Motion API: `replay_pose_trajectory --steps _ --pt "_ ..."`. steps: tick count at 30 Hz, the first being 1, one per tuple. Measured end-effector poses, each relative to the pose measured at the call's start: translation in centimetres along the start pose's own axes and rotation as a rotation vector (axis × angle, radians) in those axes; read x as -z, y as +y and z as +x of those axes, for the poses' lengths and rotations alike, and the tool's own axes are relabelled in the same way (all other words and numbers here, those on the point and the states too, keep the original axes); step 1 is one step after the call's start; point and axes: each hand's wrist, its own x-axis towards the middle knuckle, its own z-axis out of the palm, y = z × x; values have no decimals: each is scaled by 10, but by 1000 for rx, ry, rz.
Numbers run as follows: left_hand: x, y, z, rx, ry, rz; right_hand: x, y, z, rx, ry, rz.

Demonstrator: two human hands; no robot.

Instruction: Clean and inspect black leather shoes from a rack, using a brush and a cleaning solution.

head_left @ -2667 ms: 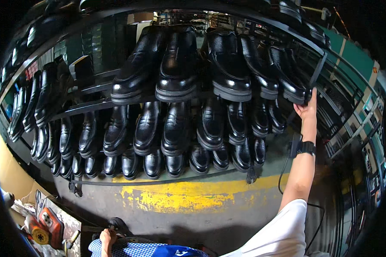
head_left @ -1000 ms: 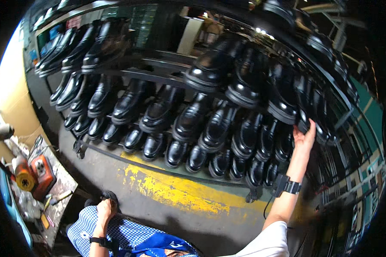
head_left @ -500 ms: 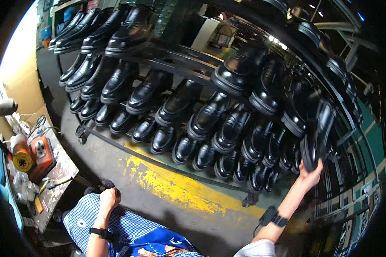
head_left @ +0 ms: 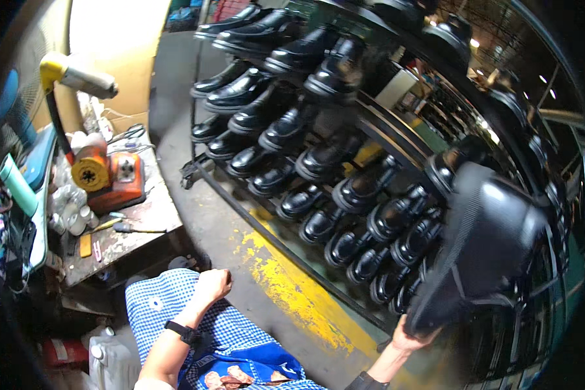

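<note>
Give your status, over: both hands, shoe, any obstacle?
Right hand holding black shoe at its lower end. Left hand closed near checkered apron, nothing visible inside. Loaded rack behind shoe.

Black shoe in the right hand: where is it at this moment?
In the head view, the black shoe is toward the right side, its lower end in the right hand, in front of the shoe rack.

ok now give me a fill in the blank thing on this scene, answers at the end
1. The right hand holds a ____-coloured shoe.
2. The left hand is closed into a ____.
3. The apron is checked white and ____.
4. The worn stripe painted on the floor is ____.

Missing words: black; fist; blue; yellow
</note>
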Motion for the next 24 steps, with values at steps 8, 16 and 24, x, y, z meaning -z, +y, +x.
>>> replay_pose_trajectory --steps 8,16,24 --pt "3 10 0 -25 136 -329 -173 -225 -5 -870 -680 1145" --pt "4 3 -7 -54 78 -419 -313 -306 -52 -452 -847 921" --pt "11 -13 -10 -48 -27 -520 -414 -387 -82 -294 -857 862"
